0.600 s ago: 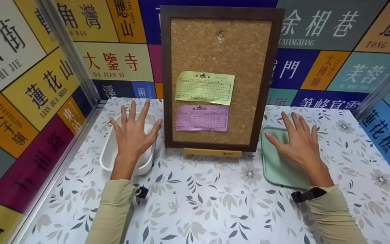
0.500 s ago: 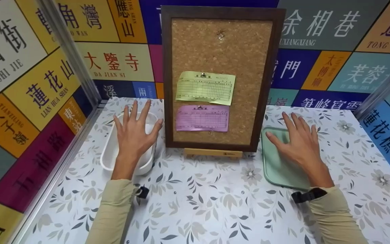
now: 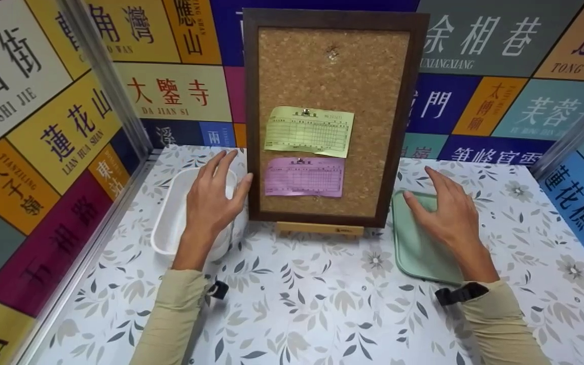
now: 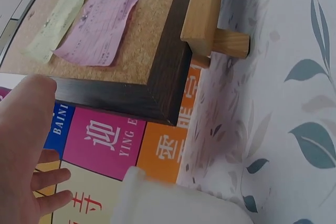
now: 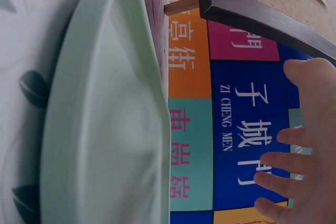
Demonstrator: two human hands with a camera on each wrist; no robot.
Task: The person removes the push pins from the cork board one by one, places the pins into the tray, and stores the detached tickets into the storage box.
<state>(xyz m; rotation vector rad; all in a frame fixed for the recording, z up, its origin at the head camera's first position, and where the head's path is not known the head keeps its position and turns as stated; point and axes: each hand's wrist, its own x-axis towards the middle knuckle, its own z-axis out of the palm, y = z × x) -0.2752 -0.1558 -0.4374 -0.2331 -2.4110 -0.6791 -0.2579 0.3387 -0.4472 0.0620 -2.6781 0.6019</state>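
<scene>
A framed cork board (image 3: 332, 76) stands upright on a small wooden easel (image 3: 317, 229). Pinned to it are a yellow form slip (image 3: 308, 133) and, just below, a purple form slip (image 3: 304, 177). My left hand (image 3: 213, 203) is held over a white tub (image 3: 165, 228), its thumb near the board's left edge and its fingers holding nothing. Over a green tray (image 3: 413, 253) hovers my right hand (image 3: 449, 213), fingers extended and likewise holding nothing. In the right wrist view the tray's raised rim (image 5: 79, 103) shows in front of that hand.
A white table with a leaf pattern (image 3: 312, 304) lies under everything. Walls with coloured sign panels (image 3: 474, 111) stand behind and at both sides, with a metal post (image 3: 114, 76) at the left corner. A pin (image 3: 331, 52) sits high on the cork.
My left hand has moved right toward the board, its spread fingers drawing together. The fingers of my right hand have also closed up a little, with that hand staying over the green tray.
</scene>
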